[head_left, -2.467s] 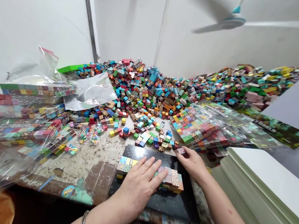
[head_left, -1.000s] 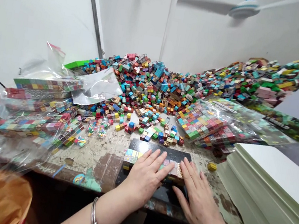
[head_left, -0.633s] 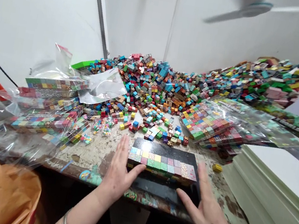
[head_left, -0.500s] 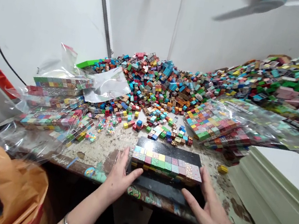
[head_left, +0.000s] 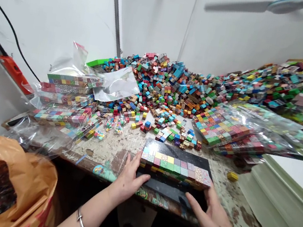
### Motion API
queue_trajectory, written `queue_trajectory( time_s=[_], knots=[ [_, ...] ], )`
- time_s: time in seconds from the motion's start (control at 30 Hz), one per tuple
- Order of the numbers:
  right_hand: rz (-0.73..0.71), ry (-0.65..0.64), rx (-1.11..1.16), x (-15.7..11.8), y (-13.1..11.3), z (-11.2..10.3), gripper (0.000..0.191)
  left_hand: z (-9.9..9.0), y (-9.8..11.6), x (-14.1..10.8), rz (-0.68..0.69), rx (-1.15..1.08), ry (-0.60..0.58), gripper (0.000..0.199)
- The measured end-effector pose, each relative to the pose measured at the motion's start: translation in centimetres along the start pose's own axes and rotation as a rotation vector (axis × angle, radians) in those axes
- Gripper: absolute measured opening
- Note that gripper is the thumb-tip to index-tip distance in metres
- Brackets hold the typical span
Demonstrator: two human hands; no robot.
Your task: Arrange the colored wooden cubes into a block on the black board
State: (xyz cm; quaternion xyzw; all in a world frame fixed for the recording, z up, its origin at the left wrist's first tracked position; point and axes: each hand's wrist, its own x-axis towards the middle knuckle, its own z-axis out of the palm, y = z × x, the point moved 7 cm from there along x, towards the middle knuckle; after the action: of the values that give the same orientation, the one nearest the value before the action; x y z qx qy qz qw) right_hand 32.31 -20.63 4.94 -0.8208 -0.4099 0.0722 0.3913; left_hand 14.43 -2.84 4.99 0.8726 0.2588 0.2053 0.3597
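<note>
A row of small printed cubes, stacked in layers and many-coloured, lies on a black tray at the table's front edge. My left hand is at the row's left end, its fingertips against that end and its thumb stretched along the front of the tray. At the right end is my right hand, its fingers by the end cubes and its thumb pointing left over the tray's front. Both hands have thumb and fingers spread; neither wraps round the cubes. The right fingertips are partly hidden behind the row.
A big heap of loose cubes lies against the wall. Clear bags of cubes are piled left, and bagged cube sheets lie right. Near me are an orange bag, pale green stacked sheets and a yellow cube.
The view has shifted, so the scene sits further right. My hands have closed in slightly on the two ends of the cube row.
</note>
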Motion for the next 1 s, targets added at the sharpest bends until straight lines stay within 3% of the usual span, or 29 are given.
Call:
queue_trajectory(
  time_s=[0.07,0.13,0.27,0.37,0.47,0.67,0.83,1.0],
  knots=[
    [0.076,-0.037,0.003,-0.1,0.5,-0.2,0.085,-0.7,0.1,0.3,0.019,0.069,0.013,0.079],
    [0.107,0.007,-0.088,0.0,0.4,-1.5,0.088,-2.0,0.8,0.9,0.081,0.183,0.042,0.092],
    [-0.195,0.102,-0.408,1.5,-3.6,-3.7,0.085,-3.6,4.5,3.0,0.353,0.487,0.006,0.103],
    [-0.415,0.017,-0.575,3.1,-6.4,-2.8,0.08,-3.0,6.9,4.5,0.488,0.612,-0.1,0.105],
    [-0.501,-0.056,-0.663,4.4,-7.8,-1.1,0.085,-1.7,8.2,5.2,0.575,0.607,-0.161,0.098],
    [-0.632,-0.119,-0.764,4.9,-8.4,1.7,0.073,0.1,8.1,5.3,0.6,0.591,-0.178,0.064],
    [-0.634,-0.137,-0.796,5.1,-7.7,2.3,0.055,0.0,8.2,5.1,0.607,0.601,-0.153,0.058],
    [-0.7,-0.077,-0.798,5.2,-7.3,2.4,0.053,0.1,8.1,5.1,0.618,0.613,-0.159,0.062]
  ],
)
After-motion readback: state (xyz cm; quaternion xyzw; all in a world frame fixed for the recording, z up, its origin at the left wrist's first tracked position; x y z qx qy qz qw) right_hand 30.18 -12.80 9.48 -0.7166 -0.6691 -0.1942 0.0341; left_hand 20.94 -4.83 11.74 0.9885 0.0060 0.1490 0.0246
